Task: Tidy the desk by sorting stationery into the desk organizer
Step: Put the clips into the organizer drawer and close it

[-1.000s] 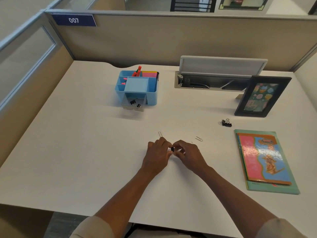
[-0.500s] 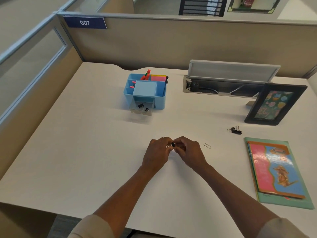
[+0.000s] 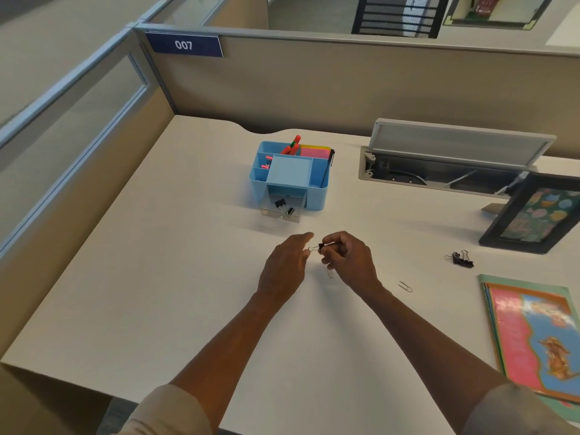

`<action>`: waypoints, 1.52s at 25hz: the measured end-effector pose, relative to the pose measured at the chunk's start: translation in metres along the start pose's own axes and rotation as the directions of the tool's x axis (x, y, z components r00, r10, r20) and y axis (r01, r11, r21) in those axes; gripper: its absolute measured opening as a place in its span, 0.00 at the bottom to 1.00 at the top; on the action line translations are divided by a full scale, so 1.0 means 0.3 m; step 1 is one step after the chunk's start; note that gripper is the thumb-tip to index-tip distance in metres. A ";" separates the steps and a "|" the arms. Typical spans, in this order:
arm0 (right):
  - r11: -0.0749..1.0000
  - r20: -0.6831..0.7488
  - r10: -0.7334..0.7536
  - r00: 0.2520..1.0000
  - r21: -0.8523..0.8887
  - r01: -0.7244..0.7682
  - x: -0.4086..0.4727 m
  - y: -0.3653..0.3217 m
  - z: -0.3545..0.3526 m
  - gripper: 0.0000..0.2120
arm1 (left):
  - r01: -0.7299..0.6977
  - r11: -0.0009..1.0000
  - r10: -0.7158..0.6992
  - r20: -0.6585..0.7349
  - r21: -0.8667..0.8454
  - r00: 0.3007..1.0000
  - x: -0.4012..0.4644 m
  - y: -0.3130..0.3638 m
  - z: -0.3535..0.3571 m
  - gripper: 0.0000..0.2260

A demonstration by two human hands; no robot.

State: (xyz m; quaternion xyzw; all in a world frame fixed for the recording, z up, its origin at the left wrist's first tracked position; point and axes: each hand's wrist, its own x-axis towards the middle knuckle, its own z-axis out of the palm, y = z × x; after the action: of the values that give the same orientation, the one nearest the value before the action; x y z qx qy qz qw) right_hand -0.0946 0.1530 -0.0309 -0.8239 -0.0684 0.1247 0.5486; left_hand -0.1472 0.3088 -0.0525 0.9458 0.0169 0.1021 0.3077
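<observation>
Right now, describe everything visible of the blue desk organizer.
The light blue plastic desk organizer stands upright at the back of the pale desk, untouched. Open compartments hold red-orange markers, pink and yellow sticky notes and small pink items. Its clear drawer is pulled out at the front, with black binder clips inside.

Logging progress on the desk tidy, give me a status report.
Right hand pinches small black binder clip; left hand open beside it. Blue plastic desk organizer drawer open, path unobstructed.
</observation>
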 end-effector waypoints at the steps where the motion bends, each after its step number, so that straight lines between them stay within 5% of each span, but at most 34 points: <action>1: 1.000 -0.023 0.000 1.000 -0.009 -0.001 0.028 -0.018 0.004 0.05 | 0.000 0.998 0.002 -0.032 0.061 0.999 0.019 -0.014 -0.010 0.19; 8: 0.975 -0.090 -0.110 0.990 -0.204 0.090 0.261 -0.143 0.077 0.06 | 0.055 0.916 -0.043 -0.040 0.397 0.998 0.147 -0.137 -0.055 0.26; 23: 0.848 -0.083 -0.103 0.991 -0.528 0.044 0.390 -0.198 0.249 0.06 | -0.021 0.919 0.081 -0.135 0.394 0.988 0.243 -0.238 -0.101 0.14; 34: 0.902 -0.194 -0.224 0.955 -0.414 0.127 0.303 -0.162 0.129 0.05 | 0.073 0.934 0.013 -0.237 0.351 0.971 0.216 -0.166 -0.098 0.20; 38: 0.941 -0.350 -0.083 0.933 -0.335 -0.042 0.214 -0.053 -0.036 0.03 | -0.020 0.965 0.074 -0.200 0.262 0.977 0.192 -0.028 -0.023 0.16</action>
State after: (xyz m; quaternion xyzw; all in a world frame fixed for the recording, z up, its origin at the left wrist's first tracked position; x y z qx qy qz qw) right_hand -0.0296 0.1656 -0.0205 -0.9135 0.0039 -0.0474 0.4040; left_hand -0.0919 0.3251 -0.0415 0.9622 0.0397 0.2044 0.1757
